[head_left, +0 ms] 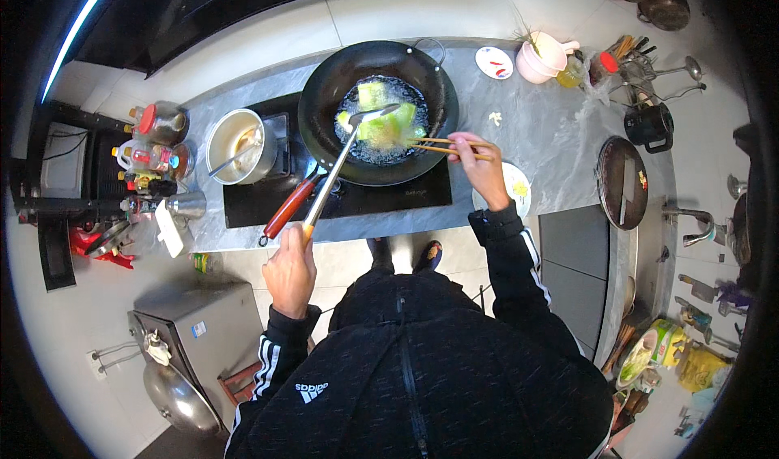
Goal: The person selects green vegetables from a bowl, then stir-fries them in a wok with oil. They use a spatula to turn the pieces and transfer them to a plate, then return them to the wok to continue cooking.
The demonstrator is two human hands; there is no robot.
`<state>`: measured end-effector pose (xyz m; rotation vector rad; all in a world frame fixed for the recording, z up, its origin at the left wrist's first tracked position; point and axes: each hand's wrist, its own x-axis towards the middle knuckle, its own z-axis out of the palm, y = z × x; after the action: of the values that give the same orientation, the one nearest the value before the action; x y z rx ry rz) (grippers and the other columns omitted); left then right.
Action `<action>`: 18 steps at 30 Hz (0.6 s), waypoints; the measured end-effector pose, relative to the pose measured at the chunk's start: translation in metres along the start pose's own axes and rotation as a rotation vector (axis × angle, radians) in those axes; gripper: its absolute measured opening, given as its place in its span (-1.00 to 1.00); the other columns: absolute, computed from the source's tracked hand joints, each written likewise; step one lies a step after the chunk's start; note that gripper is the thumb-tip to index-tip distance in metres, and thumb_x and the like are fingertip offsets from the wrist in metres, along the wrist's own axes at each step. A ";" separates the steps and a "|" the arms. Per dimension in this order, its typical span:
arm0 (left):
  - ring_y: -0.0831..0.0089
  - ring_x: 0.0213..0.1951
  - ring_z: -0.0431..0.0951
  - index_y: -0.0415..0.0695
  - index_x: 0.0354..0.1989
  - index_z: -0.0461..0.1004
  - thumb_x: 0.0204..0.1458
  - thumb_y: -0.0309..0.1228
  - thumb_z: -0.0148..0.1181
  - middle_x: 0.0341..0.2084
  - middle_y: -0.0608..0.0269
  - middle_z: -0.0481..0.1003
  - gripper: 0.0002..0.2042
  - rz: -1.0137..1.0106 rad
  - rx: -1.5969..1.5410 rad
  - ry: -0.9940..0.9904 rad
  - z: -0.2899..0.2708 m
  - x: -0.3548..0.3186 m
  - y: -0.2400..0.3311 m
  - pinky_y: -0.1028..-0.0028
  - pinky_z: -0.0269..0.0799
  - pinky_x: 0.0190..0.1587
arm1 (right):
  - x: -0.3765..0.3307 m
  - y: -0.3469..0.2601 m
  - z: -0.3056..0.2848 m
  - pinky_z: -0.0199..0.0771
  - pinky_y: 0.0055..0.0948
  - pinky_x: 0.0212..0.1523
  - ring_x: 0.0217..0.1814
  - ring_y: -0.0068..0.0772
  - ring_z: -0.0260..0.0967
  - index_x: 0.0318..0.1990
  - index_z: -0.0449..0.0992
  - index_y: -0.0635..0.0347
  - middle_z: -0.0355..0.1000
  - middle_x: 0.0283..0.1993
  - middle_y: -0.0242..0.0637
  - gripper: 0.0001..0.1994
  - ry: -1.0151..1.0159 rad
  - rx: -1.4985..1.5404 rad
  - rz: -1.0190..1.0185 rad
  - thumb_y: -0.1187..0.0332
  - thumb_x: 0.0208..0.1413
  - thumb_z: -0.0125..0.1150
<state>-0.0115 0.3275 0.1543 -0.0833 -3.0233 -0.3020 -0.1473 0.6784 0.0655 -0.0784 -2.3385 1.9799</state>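
A big black wok [320,94] stands on the cooktop with bubbling oil in it. Pale green pieces of food [398,123] float in the oil. My left hand [290,274] is closed round the end of a long metal spatula [333,171], whose head rests against the green pieces. In my right hand [480,173] is a pair of wooden chopsticks [445,145], their tips over the wok's right side by the food. The wok's reddish-brown handle [288,209] points toward me, just left of the spatula shaft.
A white pot [215,147] with a utensil in it stands left of the wok. Bottles and jars [158,124] line the counter's left end. Right of the wok are a plate [517,185] with yellowish bits, a small plate [494,62], a pink pitcher [542,60] and a round lid [610,187].
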 end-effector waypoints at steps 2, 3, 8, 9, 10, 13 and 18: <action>0.02 -0.43 0.60 -0.14 -0.04 0.39 0.18 -0.37 0.18 -0.32 0.07 0.53 -0.77 -0.077 -0.031 -0.047 -0.002 -0.007 0.000 0.18 0.49 -0.45 | 0.010 -0.002 0.017 0.54 -0.56 -0.39 -0.45 -0.51 0.55 -0.17 0.61 0.36 0.60 -0.29 -0.20 -0.78 -0.056 0.001 -0.068 0.38 0.29 0.09; 0.00 -0.40 0.61 -0.15 -0.03 0.40 0.17 -0.37 0.18 -0.30 0.03 0.55 -0.76 -0.101 -0.092 -0.068 -0.002 -0.010 0.000 0.16 0.50 -0.41 | 0.014 -0.002 0.022 0.54 -0.55 -0.39 -0.45 -0.50 0.55 -0.17 0.61 0.36 0.60 -0.29 -0.21 -0.78 -0.067 -0.030 -0.049 0.38 0.29 0.09; -0.08 -0.29 0.62 -0.19 0.00 0.46 0.16 -0.36 0.20 -0.28 -0.13 0.59 -0.72 -0.205 -0.275 -0.178 -0.009 -0.017 -0.001 0.09 0.51 -0.26 | 0.039 0.007 0.048 0.54 -0.48 -0.41 -0.46 -0.44 0.57 -0.18 0.60 0.37 0.61 -0.30 -0.20 -0.78 -0.166 -0.059 -0.014 0.38 0.27 0.09; -0.08 -0.29 0.62 -0.19 0.00 0.46 0.16 -0.35 0.19 -0.29 -0.14 0.59 -0.72 -0.214 -0.282 -0.193 -0.010 -0.017 0.000 0.09 0.51 -0.26 | 0.041 0.010 0.053 0.54 -0.47 -0.42 -0.47 -0.44 0.57 -0.18 0.60 0.38 0.61 -0.30 -0.20 -0.78 -0.188 -0.064 0.012 0.38 0.27 0.10; -0.09 -0.29 0.61 -0.19 0.00 0.46 0.16 -0.35 0.19 -0.30 -0.15 0.59 -0.72 -0.211 -0.279 -0.199 -0.011 -0.017 0.000 0.09 0.51 -0.26 | 0.043 0.014 0.057 0.55 -0.46 -0.42 -0.48 -0.41 0.58 -0.23 0.61 0.41 0.61 -0.30 -0.19 -0.78 -0.203 -0.069 0.012 0.39 0.25 0.11; -0.10 -0.29 0.61 -0.19 0.00 0.46 0.16 -0.35 0.19 -0.30 -0.16 0.58 -0.71 -0.206 -0.272 -0.220 -0.013 -0.015 0.000 0.09 0.50 -0.26 | 0.049 0.025 0.065 0.56 -0.47 -0.42 -0.48 -0.40 0.59 -0.30 0.63 0.41 0.62 -0.30 -0.21 -0.76 -0.138 -0.151 -0.012 0.40 0.25 0.11; -0.10 -0.27 0.61 -0.21 0.01 0.47 0.15 -0.35 0.19 -0.30 -0.15 0.59 -0.70 -0.204 -0.288 -0.269 -0.010 -0.012 -0.005 0.09 0.50 -0.24 | 0.046 0.027 0.058 0.57 -0.51 -0.42 -0.47 -0.42 0.59 -0.32 0.63 0.41 0.63 -0.29 -0.24 -0.75 -0.108 -0.070 0.023 0.39 0.25 0.12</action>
<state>0.0014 0.3202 0.1620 0.1788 -3.2317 -0.8041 -0.1984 0.6301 0.0302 -0.0022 -2.4845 1.9587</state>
